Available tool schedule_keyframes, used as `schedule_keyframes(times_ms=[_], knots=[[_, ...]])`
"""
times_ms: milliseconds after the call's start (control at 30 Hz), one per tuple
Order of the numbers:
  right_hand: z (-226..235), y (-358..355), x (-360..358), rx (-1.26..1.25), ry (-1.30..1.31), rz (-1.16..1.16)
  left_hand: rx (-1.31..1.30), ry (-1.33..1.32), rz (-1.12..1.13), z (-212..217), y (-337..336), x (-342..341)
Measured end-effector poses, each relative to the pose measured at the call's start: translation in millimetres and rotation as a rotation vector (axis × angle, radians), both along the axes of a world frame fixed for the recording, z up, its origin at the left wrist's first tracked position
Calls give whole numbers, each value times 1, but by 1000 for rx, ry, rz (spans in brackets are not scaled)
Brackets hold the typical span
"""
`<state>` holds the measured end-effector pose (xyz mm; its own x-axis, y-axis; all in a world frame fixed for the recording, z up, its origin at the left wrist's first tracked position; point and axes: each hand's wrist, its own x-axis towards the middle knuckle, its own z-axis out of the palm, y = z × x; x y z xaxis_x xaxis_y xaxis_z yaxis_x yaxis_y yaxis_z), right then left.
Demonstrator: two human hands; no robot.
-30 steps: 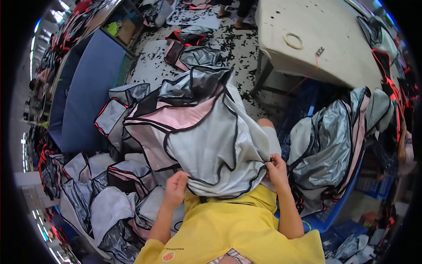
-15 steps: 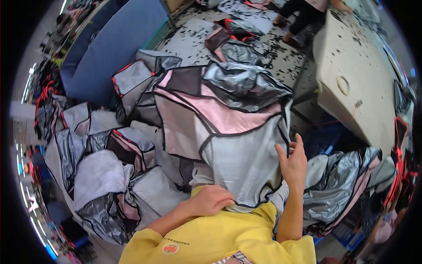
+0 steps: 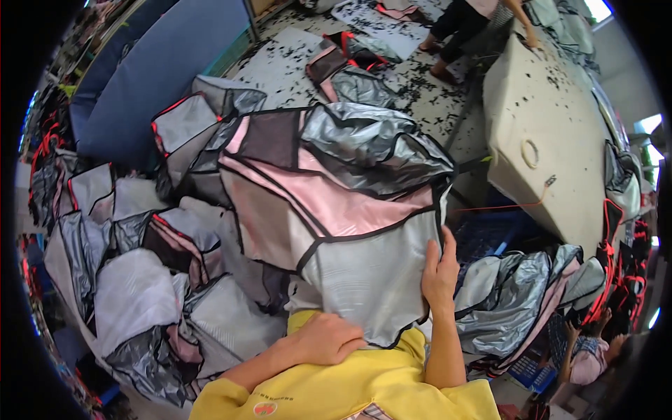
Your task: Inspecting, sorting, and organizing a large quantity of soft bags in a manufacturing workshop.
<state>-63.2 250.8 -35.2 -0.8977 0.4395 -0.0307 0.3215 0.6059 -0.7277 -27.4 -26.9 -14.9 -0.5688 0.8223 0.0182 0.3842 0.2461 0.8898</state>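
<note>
Across my lap spreads a sewn fabric cover (image 3: pixel 371 273) with pale grey, pink and dark panels, black binding along its seams and a crinkled silver side folded over at the far end. My left hand (image 3: pixel 327 339) is closed at its near edge, by my yellow shirt; the fingertips are tucked out of sight. At the right edge my right hand (image 3: pixel 441 271) has its thumb on the near face and its fingers along the outer side, with the bound edge between them.
More covers are heaped at left (image 3: pixel 140 294), with a silver bundle (image 3: pixel 511 301) at right. A blue panel (image 3: pixel 161 77) stands far left. A cream table (image 3: pixel 553 133) holding a tape ring (image 3: pixel 530 153) is at right. Beyond, another person (image 3: pixel 455 31) stands among black scraps on the floor.
My view has turned slightly to the right, so the surroundings sit further left. My right hand's thumb and fingers have drawn closer together at the cover's edge. The left hand keeps its place.
</note>
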Motion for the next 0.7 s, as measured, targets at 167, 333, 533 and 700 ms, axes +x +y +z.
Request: schedule_keyframes(times_ms=[167, 333, 533, 700], knots=[[7, 1, 31, -27, -17, 95, 5, 426, 251, 51, -12, -73], [8, 9, 55, -8, -61, 75, -247, 757, 415, 34, -29, -188], [-15, 36, 71, 7, -8, 30, -233, 818, 357, -23, -38, -145], [-46, 52, 95, 40, -69, 22, -303, 791, 478, -17, -27, -84]])
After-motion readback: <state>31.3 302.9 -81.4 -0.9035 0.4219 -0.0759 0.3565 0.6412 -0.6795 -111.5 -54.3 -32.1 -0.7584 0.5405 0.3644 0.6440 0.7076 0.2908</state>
